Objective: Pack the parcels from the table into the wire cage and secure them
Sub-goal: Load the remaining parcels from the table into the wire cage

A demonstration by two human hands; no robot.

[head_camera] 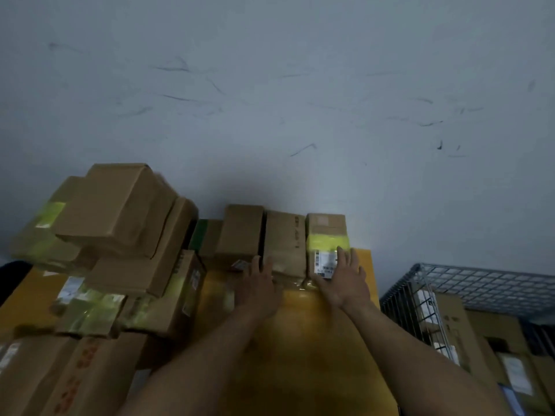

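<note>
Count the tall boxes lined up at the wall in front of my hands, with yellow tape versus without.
Box with yellow tape: 1
Boxes without yellow tape: 2
Total: 3

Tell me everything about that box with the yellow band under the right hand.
Small brown cardboard parcel, rightmost of the row by the wall on the yellow table. A bright yellow tape band crosses it, a white barcode label below. The right hand rests on it, fingers straight; a plain box sits against its left side.
</note>
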